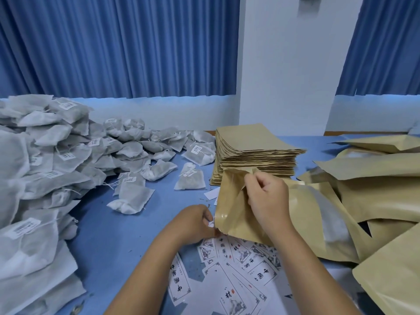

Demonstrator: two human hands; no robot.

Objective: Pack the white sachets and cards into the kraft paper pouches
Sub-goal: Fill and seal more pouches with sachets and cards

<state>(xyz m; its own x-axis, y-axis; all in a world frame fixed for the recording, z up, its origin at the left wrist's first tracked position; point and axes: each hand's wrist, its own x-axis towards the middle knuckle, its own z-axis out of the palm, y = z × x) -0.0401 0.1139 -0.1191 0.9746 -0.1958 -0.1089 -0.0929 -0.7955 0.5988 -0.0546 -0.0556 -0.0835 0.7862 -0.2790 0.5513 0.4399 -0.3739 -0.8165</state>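
Left hand [196, 224] apparently pinching pouch [229, 201], blue table [118, 242], curtains [113, 46]

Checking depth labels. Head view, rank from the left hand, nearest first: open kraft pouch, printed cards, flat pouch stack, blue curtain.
1. Open kraft pouch: the left hand pinches its near corner.
2. Printed cards: lying just below that hand.
3. Flat pouch stack: farther back, to the right.
4. Blue curtain: far back.

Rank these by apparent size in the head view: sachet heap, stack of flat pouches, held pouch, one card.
1. sachet heap
2. stack of flat pouches and held pouch: they look alike, and the held pouch is nearer, so unranked
3. card, smallest
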